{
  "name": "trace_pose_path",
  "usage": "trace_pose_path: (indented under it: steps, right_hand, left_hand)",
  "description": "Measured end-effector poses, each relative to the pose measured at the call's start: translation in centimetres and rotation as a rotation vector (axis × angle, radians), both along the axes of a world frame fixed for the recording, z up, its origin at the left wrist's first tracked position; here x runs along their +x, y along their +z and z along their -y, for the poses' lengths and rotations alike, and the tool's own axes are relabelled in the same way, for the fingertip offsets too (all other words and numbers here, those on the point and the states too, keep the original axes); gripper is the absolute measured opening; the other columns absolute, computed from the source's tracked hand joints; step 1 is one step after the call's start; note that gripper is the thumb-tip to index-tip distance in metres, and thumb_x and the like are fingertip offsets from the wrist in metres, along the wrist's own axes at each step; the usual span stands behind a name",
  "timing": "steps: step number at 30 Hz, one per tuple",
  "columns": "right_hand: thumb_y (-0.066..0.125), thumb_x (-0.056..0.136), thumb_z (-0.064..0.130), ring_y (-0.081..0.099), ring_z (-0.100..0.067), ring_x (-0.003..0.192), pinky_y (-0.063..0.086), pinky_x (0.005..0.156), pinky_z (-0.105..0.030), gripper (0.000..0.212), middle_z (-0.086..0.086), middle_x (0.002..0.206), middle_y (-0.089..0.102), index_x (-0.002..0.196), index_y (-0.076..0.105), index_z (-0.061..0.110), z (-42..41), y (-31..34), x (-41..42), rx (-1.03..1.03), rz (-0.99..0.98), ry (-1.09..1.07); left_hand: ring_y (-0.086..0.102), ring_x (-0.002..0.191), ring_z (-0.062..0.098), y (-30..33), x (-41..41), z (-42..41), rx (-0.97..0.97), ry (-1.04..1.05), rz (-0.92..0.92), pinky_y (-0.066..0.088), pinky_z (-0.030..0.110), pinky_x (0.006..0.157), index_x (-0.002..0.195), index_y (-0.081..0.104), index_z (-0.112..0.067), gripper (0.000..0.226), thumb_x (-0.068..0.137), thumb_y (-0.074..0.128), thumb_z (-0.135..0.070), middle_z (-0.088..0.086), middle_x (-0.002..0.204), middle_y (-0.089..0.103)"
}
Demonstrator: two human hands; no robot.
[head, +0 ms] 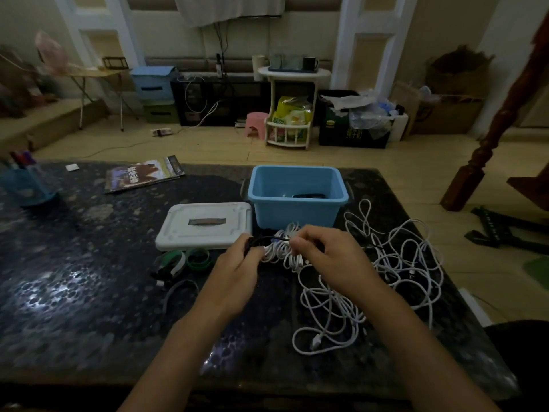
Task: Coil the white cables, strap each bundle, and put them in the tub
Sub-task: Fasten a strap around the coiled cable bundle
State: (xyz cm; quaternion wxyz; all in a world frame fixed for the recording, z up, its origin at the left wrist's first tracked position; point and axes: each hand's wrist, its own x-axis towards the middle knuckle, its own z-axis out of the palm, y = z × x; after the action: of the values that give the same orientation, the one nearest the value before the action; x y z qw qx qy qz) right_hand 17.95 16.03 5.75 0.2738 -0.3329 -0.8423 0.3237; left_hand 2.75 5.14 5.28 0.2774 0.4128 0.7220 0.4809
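A coiled white cable bundle (280,251) sits between my two hands, just in front of the blue tub (297,200). A thin black strap (267,239) arches over the bundle. My left hand (237,263) grips the strap's left end, and my right hand (323,254) pinches its right end above the coil. Loose white cables (395,257) lie tangled on the table to the right and in front of my right hand. The tub stands open with a dark item and something small and white at its bottom.
The tub's white lid (205,226) lies flat left of the tub. Green, white and grey straps (184,263) lie in front of the lid. A magazine (142,175) and a blue pen holder (26,182) are at the far left of the dark table (74,278).
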Motion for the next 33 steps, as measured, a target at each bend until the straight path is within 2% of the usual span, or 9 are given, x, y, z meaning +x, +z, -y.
trace_pose_path:
  steps: [3,7,11,15,18,21,27,31,33]
  right_hand:
    - [0.056,0.098,0.045,0.056,-0.001,0.063,0.04,0.059,-0.021,0.025,0.015,0.061,0.058,0.076,0.062,0.036,0.8,-0.6,-0.6,0.076,0.028,-0.076]
    - [0.049,0.1,0.044,0.06,-0.015,0.07,0.05,0.065,-0.04,0.031,0.005,0.072,0.065,0.083,0.065,0.024,1.7,-1.2,-1.8,0.109,0.098,-0.06]
    - [0.047,0.102,0.043,0.06,-0.016,0.072,0.05,0.066,-0.039,0.032,0.004,0.078,0.067,0.087,0.066,0.022,2.4,-1.5,-2.2,0.084,0.133,-0.015]
    - [0.044,0.101,0.05,0.061,-0.013,0.072,0.051,0.067,-0.04,0.037,0.005,0.077,0.067,0.093,0.069,0.025,2.6,-1.7,-1.7,0.071,0.135,-0.006]
    - [0.042,0.102,0.05,0.061,-0.014,0.071,0.051,0.066,-0.04,0.037,0.006,0.077,0.067,0.096,0.069,0.026,2.7,-1.6,-1.6,0.075,0.141,-0.005]
    - [0.046,0.1,0.051,0.059,-0.013,0.069,0.049,0.064,-0.039,0.035,0.005,0.074,0.064,0.089,0.064,0.024,3.0,-1.6,-1.5,0.09,0.138,0.007]
    - [0.039,0.105,0.045,0.063,-0.021,0.089,0.043,0.071,-0.037,0.03,0.001,0.095,0.07,0.105,0.061,0.024,3.3,-1.3,-1.0,0.129,0.219,0.004]
    - [0.038,0.106,0.042,0.062,-0.029,0.093,0.046,0.074,-0.039,0.029,-0.005,0.097,0.069,0.103,0.058,0.023,4.0,-1.8,-1.6,0.142,0.343,0.055]
    - [0.038,0.106,0.042,0.062,-0.032,0.092,0.044,0.072,-0.039,0.026,-0.007,0.095,0.068,0.095,0.053,0.024,4.5,-2.1,-2.1,0.159,0.408,0.104]
  left_hand:
    - [0.037,0.044,0.004,0.1,0.8,-0.2,0.05,-0.065,0.17,0.028,0.031,0.05,0.092,0.065,-0.028,0.024,0.102,0.044,-0.024,-0.013,0.047,0.044]
    - [0.03,0.041,0.004,0.9,2.2,-0.4,0.158,-0.133,0.406,0.024,0.02,0.041,0.123,0.058,-0.036,0.031,0.107,0.037,-0.02,-0.009,0.048,0.036]
    - [0.031,0.044,0.008,0.8,1.6,-0.1,0.147,-0.11,0.406,0.025,0.022,0.042,0.111,0.067,-0.015,0.031,0.107,0.039,-0.026,-0.002,0.055,0.037]
    - [0.049,0.047,-0.002,0.7,1.2,0.2,0.126,-0.088,0.162,0.037,0.015,0.05,0.101,0.071,-0.018,0.025,0.1,0.052,-0.034,-0.015,0.054,0.056]
    - [0.06,0.056,-0.007,0.5,1.1,0.2,0.209,-0.054,0.089,0.042,0.007,0.055,0.1,0.075,-0.022,0.015,0.094,0.063,-0.028,-0.016,0.067,0.07]
    - [0.056,0.048,-0.006,0.9,1.1,0.1,0.222,0.037,0.144,0.04,0.008,0.048,0.099,0.076,-0.018,0.018,0.096,0.061,-0.028,-0.017,0.052,0.062]
    - [0.043,0.038,0.001,1.4,0.5,0.2,0.29,0.141,0.251,0.033,0.013,0.041,0.094,0.076,-0.018,0.026,0.101,0.054,-0.03,-0.015,0.042,0.046]
    - [0.044,0.043,0.008,1.2,0.3,0.1,0.296,0.158,0.233,0.037,0.019,0.043,0.086,0.075,-0.018,0.033,0.1,0.052,-0.038,-0.012,0.044,0.05]
    - [0.049,0.055,0.017,1.0,0.3,0.1,0.297,0.142,0.197,0.042,0.028,0.052,0.079,0.074,-0.024,0.036,0.097,0.052,-0.045,0.001,0.054,0.054]
